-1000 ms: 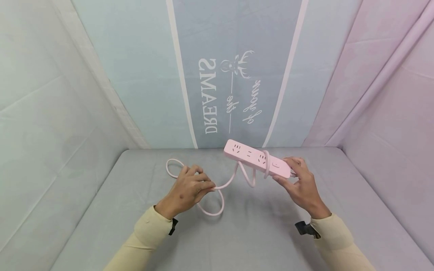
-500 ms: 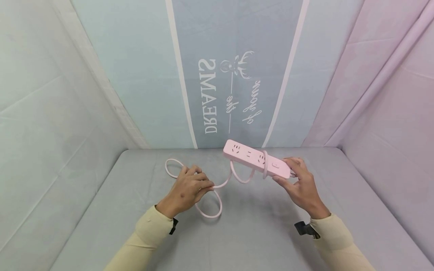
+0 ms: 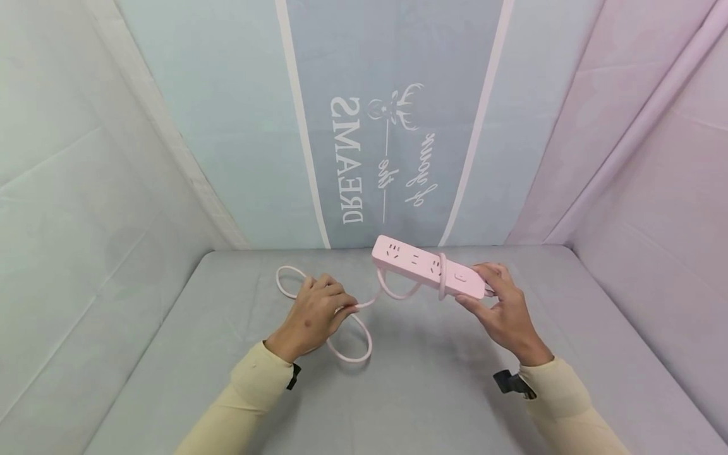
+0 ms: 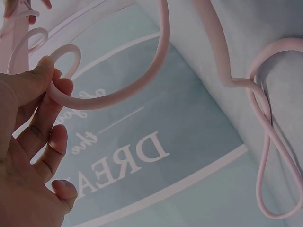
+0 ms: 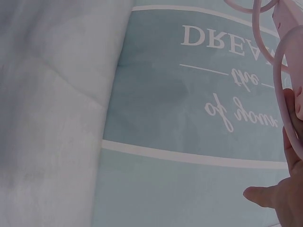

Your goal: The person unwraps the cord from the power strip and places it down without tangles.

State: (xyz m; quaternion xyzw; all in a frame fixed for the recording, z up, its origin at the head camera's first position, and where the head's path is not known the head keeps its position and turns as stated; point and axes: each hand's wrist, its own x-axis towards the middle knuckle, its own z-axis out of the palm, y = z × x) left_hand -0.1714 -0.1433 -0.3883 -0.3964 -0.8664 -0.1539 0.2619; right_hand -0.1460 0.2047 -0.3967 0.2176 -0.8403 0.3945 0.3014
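Note:
A pink power strip (image 3: 422,263) is held up at a slant, its socket face toward the head camera. My right hand (image 3: 506,316) grips its right end, thumb below and fingers above. One turn of pink cord (image 3: 443,278) wraps round the strip near its switch, and more cord hangs under it. Further left, my left hand (image 3: 315,313) pinches the cord (image 4: 109,100) between thumb and index finger, its other fingers loosely bent in the left wrist view. Beyond that pinch the cord loops out on both sides of the left hand. The plug end is not visible.
A grey cloth-covered surface (image 3: 421,398) lies under both hands. Behind it rises a blue-green fabric wall (image 3: 244,126) with mirrored white lettering. Pale fabric walls stand on the left (image 3: 85,189) and right (image 3: 660,189).
The hanging cord under the strip has swung left and become a shallower curve. The strip has shifted slightly left, and the left hand's pinch has risen a little.

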